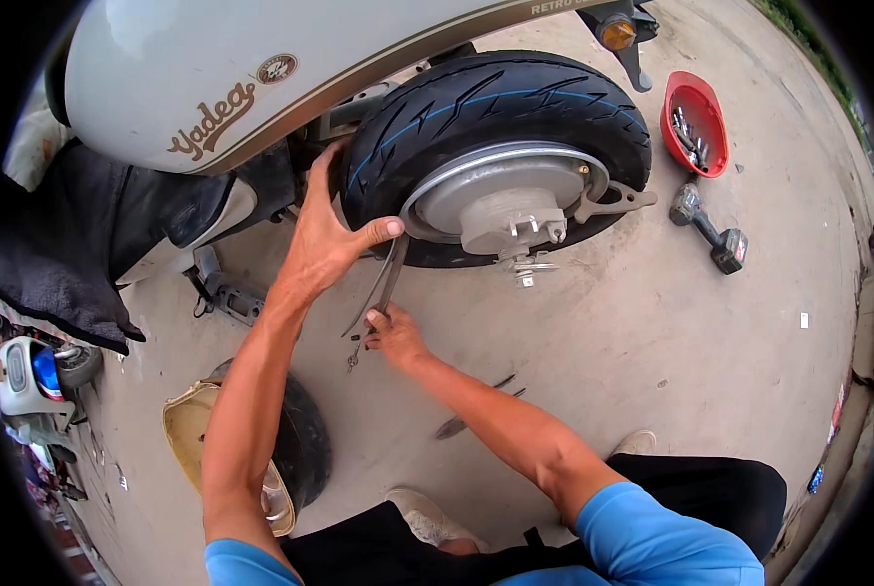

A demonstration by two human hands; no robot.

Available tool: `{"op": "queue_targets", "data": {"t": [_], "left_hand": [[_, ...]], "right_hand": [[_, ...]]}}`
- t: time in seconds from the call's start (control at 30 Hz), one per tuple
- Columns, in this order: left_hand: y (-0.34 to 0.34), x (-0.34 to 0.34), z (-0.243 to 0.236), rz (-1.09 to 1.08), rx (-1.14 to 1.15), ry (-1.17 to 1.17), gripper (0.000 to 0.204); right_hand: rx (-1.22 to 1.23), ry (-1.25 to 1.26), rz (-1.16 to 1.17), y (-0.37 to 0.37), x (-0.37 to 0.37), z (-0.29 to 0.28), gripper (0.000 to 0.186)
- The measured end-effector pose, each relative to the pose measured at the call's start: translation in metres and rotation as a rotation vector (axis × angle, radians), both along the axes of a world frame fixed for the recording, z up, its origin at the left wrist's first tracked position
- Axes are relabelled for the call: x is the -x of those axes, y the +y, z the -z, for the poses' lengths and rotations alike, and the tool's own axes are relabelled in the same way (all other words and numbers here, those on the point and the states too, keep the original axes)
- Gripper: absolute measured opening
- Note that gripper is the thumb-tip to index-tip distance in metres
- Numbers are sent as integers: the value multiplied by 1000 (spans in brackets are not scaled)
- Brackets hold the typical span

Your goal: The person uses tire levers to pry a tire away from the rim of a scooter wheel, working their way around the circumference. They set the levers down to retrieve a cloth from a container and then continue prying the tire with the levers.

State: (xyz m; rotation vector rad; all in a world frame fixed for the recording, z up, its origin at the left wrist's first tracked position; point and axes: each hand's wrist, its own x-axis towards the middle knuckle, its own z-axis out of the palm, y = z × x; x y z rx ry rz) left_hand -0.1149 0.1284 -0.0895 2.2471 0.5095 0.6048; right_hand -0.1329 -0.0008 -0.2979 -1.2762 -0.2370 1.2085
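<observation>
My left hand (344,230) grips the left side of the black rear tyre (500,93), fingers behind it and thumb near the rim. The silver hub (495,200) faces me, with an axle and nuts protruding. Two metal tyre levers (394,262) angle down from the rim's lower left. My right hand (393,330) holds the lower end of a lever, below the tyre. A pronged metal bracket (613,200) projects at the hub's right. The white scooter body (222,78) overhangs the wheel.
A red helmet (699,103) with loose metal tools and a cordless power tool (710,234) lie on the concrete (740,371) at right. More tools (451,425) lie below my right arm. A dark round object (300,449), yellow container (183,420) and another scooter (31,381) are at left.
</observation>
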Motion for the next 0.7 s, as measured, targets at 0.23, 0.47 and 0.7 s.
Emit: {"op": "queue_targets", "data": {"t": [0.23, 0.47, 0.7], "left_hand": [[-14, 59, 67, 127, 37, 634, 56], [-35, 94, 34, 153, -136, 671, 26], [-35, 103, 82, 404, 168, 505, 44]], "right_hand": [[24, -1, -3, 0, -1, -7, 33], [-110, 442, 120, -13, -2, -22, 54], [-258, 463, 129, -23, 8, -59, 63]]}}
